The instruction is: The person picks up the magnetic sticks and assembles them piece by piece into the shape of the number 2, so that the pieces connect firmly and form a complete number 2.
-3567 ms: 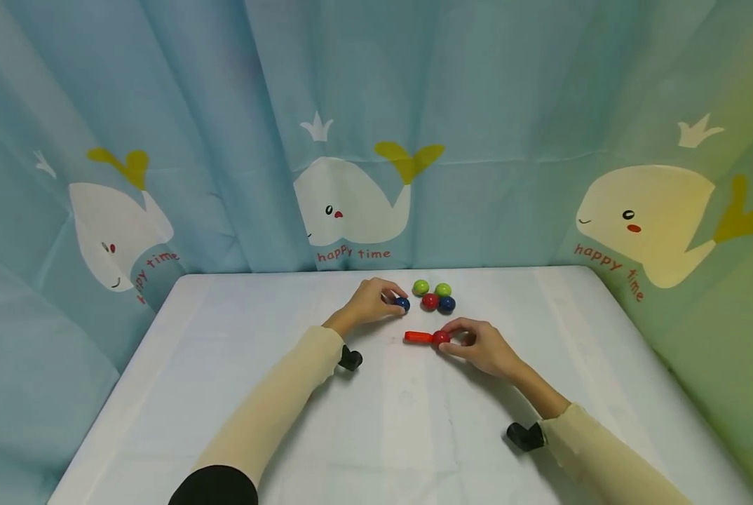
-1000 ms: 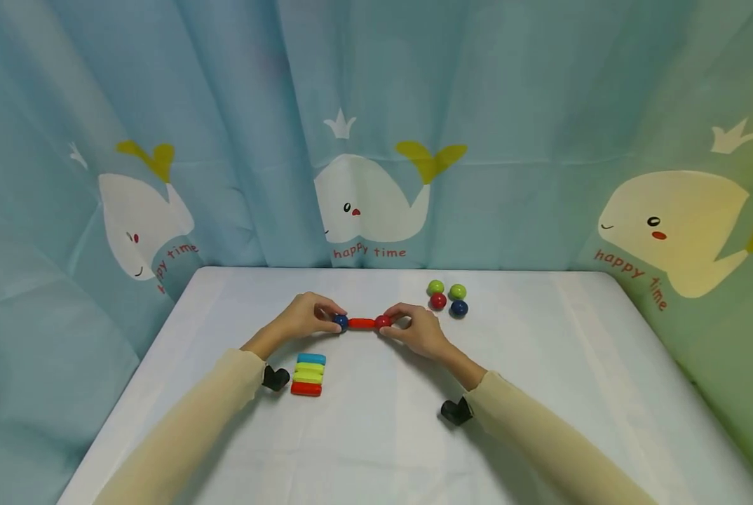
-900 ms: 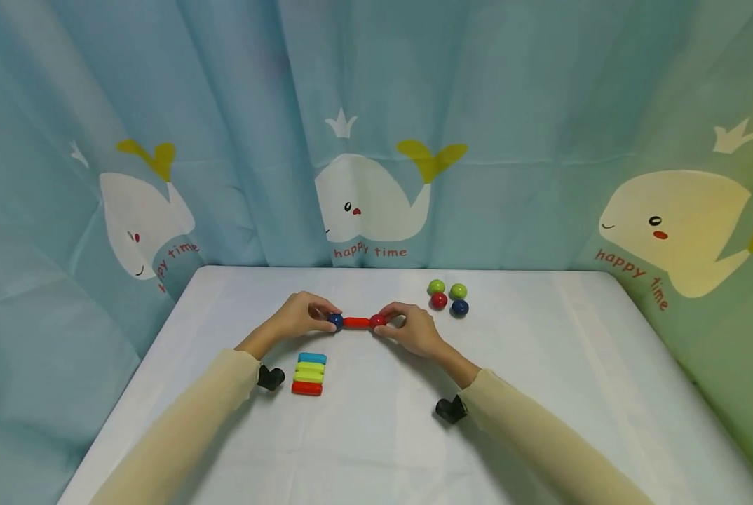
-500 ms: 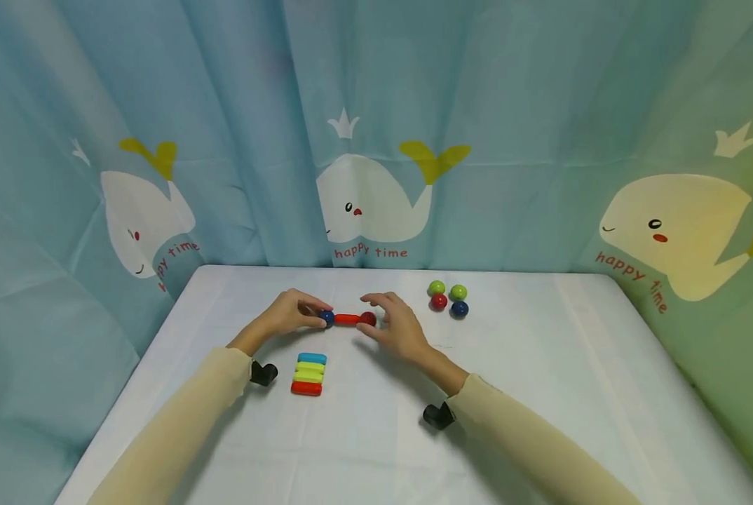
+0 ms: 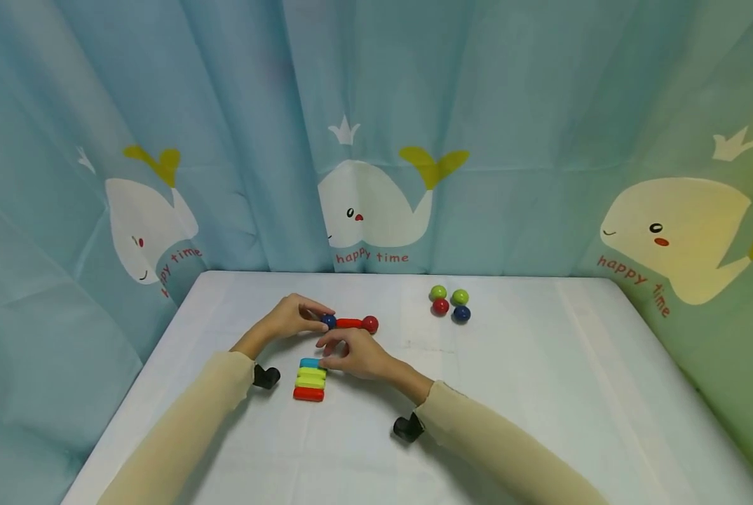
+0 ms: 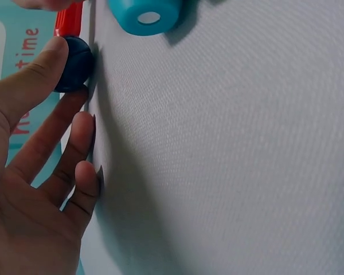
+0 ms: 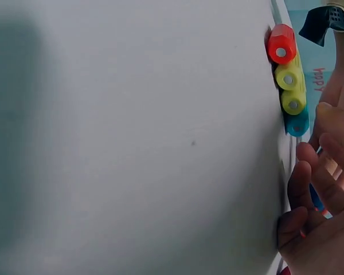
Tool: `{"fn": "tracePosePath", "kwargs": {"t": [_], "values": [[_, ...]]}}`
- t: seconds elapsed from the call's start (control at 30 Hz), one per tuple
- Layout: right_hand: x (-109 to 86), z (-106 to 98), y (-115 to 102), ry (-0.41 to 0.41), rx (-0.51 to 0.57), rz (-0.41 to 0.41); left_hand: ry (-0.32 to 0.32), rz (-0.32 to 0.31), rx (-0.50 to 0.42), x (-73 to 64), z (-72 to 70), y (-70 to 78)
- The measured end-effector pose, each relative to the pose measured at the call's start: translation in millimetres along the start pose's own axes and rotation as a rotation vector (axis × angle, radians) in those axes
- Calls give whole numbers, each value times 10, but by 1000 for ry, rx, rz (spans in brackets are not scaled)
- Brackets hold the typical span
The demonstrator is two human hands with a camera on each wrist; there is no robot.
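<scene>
A dark blue ball [image 5: 329,321], a red rod [image 5: 349,323] and a red ball [image 5: 370,324] lie joined in a line on the white table. My left hand [image 5: 288,317] pinches the blue ball between thumb and forefinger; its other fingers show loosely bent in the left wrist view. Just in front, my right hand [image 5: 354,353] has its fingertips at the right end of a light blue rod [image 5: 309,362], thumb and forefinger apart. That rod heads a row with two yellow-green rods [image 5: 310,378] and another red rod [image 5: 308,394]. Round silvery spots show on the rod ends [image 7: 293,105].
Farther back to the right sit two green balls [image 5: 438,292], a red ball [image 5: 440,306] and a dark blue ball [image 5: 461,313]. Behind the table [image 5: 540,393] hangs a blue curtain [image 5: 509,105] printed with whales. A black wrist mount [image 5: 408,428] juts from the right sleeve.
Both hands brought the joined rod and balls leftward, the left hand adding the blue ball. My right hand then let go of the red ball and moved left and nearer, to the rod row.
</scene>
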State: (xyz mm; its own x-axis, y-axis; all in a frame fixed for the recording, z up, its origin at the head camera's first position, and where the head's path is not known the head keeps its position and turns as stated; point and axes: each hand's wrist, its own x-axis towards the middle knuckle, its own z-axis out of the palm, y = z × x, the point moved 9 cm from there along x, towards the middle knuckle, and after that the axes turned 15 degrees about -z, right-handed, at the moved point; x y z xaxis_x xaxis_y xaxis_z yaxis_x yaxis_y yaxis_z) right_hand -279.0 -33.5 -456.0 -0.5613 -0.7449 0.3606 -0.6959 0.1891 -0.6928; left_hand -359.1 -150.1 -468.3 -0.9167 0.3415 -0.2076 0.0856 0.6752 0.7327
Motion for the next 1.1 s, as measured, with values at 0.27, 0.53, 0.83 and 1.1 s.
{"fn": "tracePosePath", "kwargs": {"t": [0.27, 0.53, 0.83, 1.1], "values": [[60, 105, 34, -46, -35, 65, -1, 26, -16, -27, -7, 14], [39, 51, 15, -95, -20, 61, 1, 21, -12, -8, 0, 13], [8, 61, 6, -192, -114, 63, 17, -3, -5, -16, -20, 15], [-131, -59, 9, -115, -98, 96, -7, 10, 11, 1, 31, 79]]}}
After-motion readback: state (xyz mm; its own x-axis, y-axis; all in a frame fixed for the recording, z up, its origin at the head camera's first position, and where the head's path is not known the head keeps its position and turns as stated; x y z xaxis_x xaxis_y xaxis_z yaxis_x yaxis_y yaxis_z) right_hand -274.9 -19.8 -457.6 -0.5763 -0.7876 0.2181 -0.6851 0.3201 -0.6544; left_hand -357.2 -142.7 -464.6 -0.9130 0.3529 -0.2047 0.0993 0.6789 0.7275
